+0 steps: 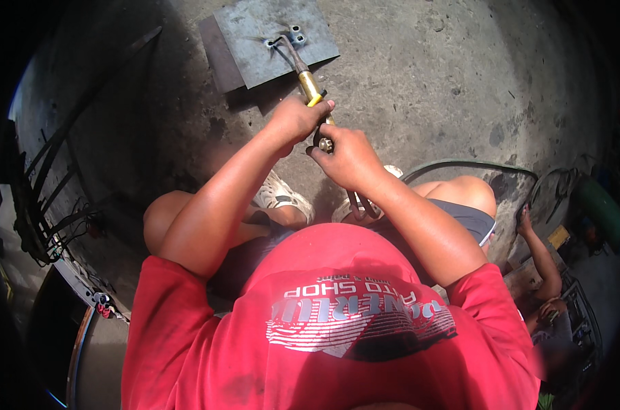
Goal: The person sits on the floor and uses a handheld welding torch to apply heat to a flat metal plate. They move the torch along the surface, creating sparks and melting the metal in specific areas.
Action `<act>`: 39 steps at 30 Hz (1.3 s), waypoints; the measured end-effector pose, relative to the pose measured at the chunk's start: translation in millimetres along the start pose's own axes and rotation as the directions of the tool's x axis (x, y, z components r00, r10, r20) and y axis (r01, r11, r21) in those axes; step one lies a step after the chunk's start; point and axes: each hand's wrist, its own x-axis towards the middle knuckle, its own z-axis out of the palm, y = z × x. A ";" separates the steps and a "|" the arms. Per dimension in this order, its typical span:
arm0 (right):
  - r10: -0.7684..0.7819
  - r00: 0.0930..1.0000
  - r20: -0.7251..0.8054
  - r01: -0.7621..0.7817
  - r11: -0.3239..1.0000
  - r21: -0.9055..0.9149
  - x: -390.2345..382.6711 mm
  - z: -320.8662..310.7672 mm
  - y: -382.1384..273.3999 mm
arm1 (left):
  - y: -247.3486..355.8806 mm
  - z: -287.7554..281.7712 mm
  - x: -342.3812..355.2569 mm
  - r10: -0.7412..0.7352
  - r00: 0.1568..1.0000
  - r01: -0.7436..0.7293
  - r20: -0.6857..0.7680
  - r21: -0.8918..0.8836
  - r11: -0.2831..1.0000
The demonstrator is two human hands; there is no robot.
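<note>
A brass cutting torch [308,83] with a bent metal tip points away from me, its end resting at a grey metal sheet [245,61] marked by several small holes or pieces with scorched surrounds. My left hand [296,121] is closed round the torch body near its yellow part. Just below and to the right, my right hand [347,156] grips the torch's rear end, with fingers at the knobbed valve. Dark hoses run down from that end between my feet; whether a flame is lit I cannot tell.
A darker plate [214,55] lies under the sheet on the concrete floor. A hose [467,165] loops right toward a green cylinder [597,208]. Dark cables [47,198] hang at the left. Another person's arm [542,263] is at the lower right, beside assorted objects.
</note>
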 end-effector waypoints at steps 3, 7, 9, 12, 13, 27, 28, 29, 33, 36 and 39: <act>-0.002 1.000 0.004 0.002 1.000 -0.001 -0.2 -0.1 -0.4 | 3.9 -1.3 -4.0 0.000 1.000 0.000 0.006 -0.005 1.000; -0.008 1.000 0.006 0.008 1.000 0.004 1.0 -0.9 -1.3 | 5.1 -3.1 -4.4 -0.008 1.000 0.008 0.017 -0.024 1.000; -0.026 0.999 -0.032 0.026 1.000 0.012 1.3 1.5 2.1 | 6.0 -4.4 -4.4 -0.015 0.999 0.016 0.035 -0.036 0.999; -0.023 0.995 -0.095 0.028 0.998 0.050 1.9 1.2 3.7 | 14.0 -13.3 -5.5 -0.020 0.999 0.023 0.025 -0.102 0.995; -0.018 0.994 -0.107 0.025 0.998 0.060 2.3 -0.9 1.1 | 16.6 -24.7 -2.6 -0.024 1.000 0.022 -0.014 -0.141 0.990; -0.395 0.918 -0.043 0.397 0.912 0.106 -38.4 -34.2 -37.6 | 26.2 -177.1 3.1 0.042 0.967 -0.255 -0.252 -0.958 0.131; -0.398 0.917 -0.030 0.399 0.911 0.110 -39.8 -34.5 -36.5 | 26.3 -180.4 2.6 0.065 0.968 -0.247 -0.241 -0.963 0.110; -0.437 0.899 -0.025 0.438 0.895 0.088 -39.3 -34.4 -34.6 | 27.2 -183.9 2.7 0.052 0.965 -0.263 -0.258 -0.957 0.123; -0.429 0.903 0.008 0.426 0.900 0.087 -40.8 -36.4 -36.6 | 32.6 -185.9 -0.4 -0.016 0.957 -0.286 -0.289 -0.951 0.118; -0.429 0.903 -0.034 0.430 0.897 0.100 -38.6 -36.6 -35.8 | 35.9 -180.7 2.3 0.011 0.951 -0.308 -0.310 -0.936 0.173; -0.398 0.911 -0.108 0.411 0.899 0.152 -33.1 -34.9 -29.1 | 37.3 -165.7 4.9 0.010 0.965 -0.259 -0.262 -0.948 0.186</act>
